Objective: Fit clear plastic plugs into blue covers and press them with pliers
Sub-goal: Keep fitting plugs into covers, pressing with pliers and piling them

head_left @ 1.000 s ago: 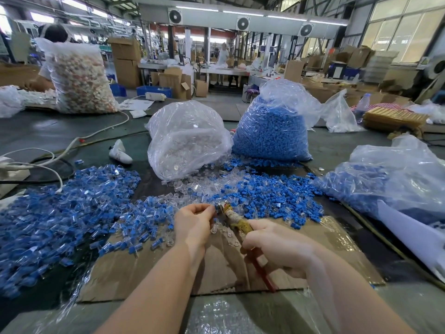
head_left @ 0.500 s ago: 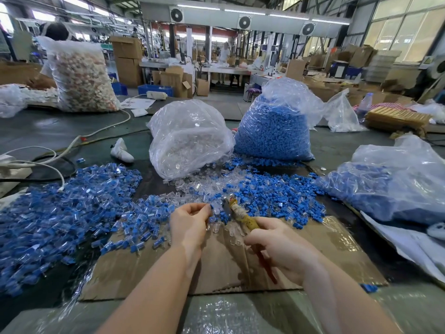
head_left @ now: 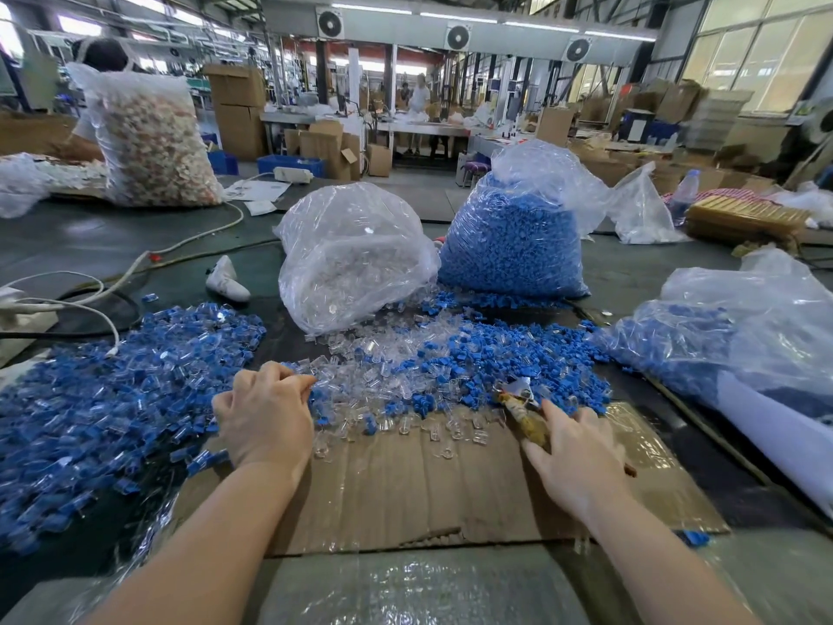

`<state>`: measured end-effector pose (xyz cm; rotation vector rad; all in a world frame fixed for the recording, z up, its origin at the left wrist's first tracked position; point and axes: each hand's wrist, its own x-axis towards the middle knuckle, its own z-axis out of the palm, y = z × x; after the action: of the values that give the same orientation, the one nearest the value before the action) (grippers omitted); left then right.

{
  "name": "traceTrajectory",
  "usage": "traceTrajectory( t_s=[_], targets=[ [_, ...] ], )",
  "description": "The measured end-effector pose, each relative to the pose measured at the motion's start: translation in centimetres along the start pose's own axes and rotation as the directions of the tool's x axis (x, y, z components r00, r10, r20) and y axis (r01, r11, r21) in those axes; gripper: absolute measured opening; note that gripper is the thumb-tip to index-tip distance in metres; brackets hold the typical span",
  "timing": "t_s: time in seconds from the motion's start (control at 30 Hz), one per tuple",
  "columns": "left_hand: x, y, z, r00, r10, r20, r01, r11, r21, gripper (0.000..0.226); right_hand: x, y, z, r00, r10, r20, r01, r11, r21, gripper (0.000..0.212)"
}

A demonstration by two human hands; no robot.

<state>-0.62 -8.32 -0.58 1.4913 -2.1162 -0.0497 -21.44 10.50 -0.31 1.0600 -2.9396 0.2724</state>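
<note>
Now pick one clear plug [head_left: 360,381] and one blue cover [head_left: 473,354] from the mixed heap ahead of you, seating the plug squarely before squeezing. Your left hand [head_left: 263,417] curls at the heap's edge, pinching something I cannot make out; your right hand [head_left: 574,453] grips the pliers [head_left: 518,406], nose toward the covers.

Both forearms are bare (no sleeves reach them), and the hands [head_left: 266,417] wear no gloves.

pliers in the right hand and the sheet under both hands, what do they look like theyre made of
Pliers: the nose looks like bare grey metal with a dull glint; the yellowish, worn-looking handles seem plastic- or rubber-coated, though blur leaves it open.
Sheet: brown corrugated cardboard, matte, with parallel ribs and a torn near edge.
</note>
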Motion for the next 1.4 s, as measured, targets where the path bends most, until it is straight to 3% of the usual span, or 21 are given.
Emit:
traceTrajectory(
  t_s=[0.13,0.33,0.4,0.53,0.7,0.9,1.17,1.4],
  targets=[
    [-1.1,2.2,0.4,0.996,0.092,-0.019,-0.094,0.986,-0.137,0.026,-0.1,0.3,0.7,1.000,-0.017,-0.009,0.016,0.999,-0.041,0.060],
    [-3.5,5.7,2.1,0.962,0.261,0.085,-0.226,0.930,-0.290,0.023,-0.2,0.1,0.4,1.000,-0.001,-0.017,-0.001,0.994,-0.110,0.062],
    [-4.1,6.4,2.8,0.949,0.292,0.115,-0.249,0.923,-0.295,0.030,-0.2,-0.6,0.3,0.987,-0.077,-0.142,0.061,0.992,-0.111,0.052],
    [-4.7,7.0,3.9,0.931,0.326,0.162,-0.271,0.917,-0.292,0.036,0.4,-3.2,0.7,0.922,-0.272,-0.275,0.308,0.946,0.099,0.030],
    [-4.8,6.5,4.2,0.937,0.327,0.125,-0.269,0.901,-0.341,0.028,2.0,-6.5,1.7,0.899,-0.373,-0.231,0.415,0.893,0.173,0.029],
    [-4.8,6.4,4.2,0.939,0.325,0.113,-0.248,0.867,-0.432,0.026,3.2,-8.5,2.2,0.882,-0.449,-0.144,0.464,0.880,0.099,0.035],
    [-4.9,6.6,3.7,0.951,0.300,0.073,-0.225,0.834,-0.504,0.021,3.1,-7.9,2.2,0.910,-0.367,-0.191,0.400,0.899,0.179,0.009],
    [-4.9,6.5,3.3,0.954,0.290,0.072,-0.203,0.807,-0.554,0.016,1.3,-6.7,1.9,0.921,-0.251,-0.299,0.351,0.866,0.355,0.004]
  ],
)
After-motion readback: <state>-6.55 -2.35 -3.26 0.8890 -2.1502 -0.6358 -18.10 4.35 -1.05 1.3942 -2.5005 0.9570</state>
